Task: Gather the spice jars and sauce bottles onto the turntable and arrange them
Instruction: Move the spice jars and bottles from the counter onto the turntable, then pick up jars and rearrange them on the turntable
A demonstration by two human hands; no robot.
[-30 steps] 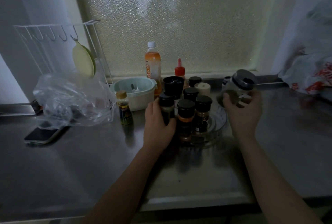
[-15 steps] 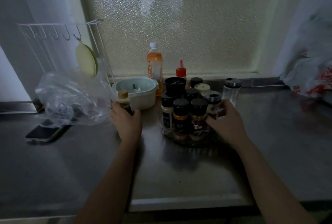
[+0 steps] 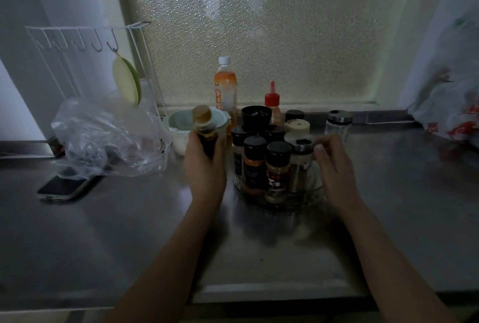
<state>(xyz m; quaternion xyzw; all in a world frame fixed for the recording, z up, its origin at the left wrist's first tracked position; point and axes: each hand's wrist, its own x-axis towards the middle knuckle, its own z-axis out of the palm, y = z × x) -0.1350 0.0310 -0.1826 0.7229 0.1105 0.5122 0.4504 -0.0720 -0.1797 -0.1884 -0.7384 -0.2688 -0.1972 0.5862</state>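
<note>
A clear round turntable (image 3: 315,189) stands on the steel counter and carries several black-capped spice jars (image 3: 255,164). My left hand (image 3: 204,167) grips a small dark sauce bottle (image 3: 203,123) with a tan cap, lifted off the counter just left of the turntable. My right hand (image 3: 334,164) sits at the turntable's right edge, fingers curled beside a silver-lidded jar (image 3: 300,151) and apart from it. A clear jar with a black lid (image 3: 338,123) stands on the counter behind. An orange drink bottle (image 3: 225,84) and a red-capped squeeze bottle (image 3: 272,99) stand at the window.
A pale green bowl (image 3: 178,125) sits behind my left hand. A crumpled clear plastic bag (image 3: 108,136) and a phone (image 3: 64,187) lie at the left, under a white wire rack (image 3: 85,42). A white and red bag (image 3: 453,115) fills the right corner.
My left hand has lifted the small dark bottle from the counter and carried it right toward the turntable. My right hand has let go of the silver-lidded jar and drawn slightly away.
</note>
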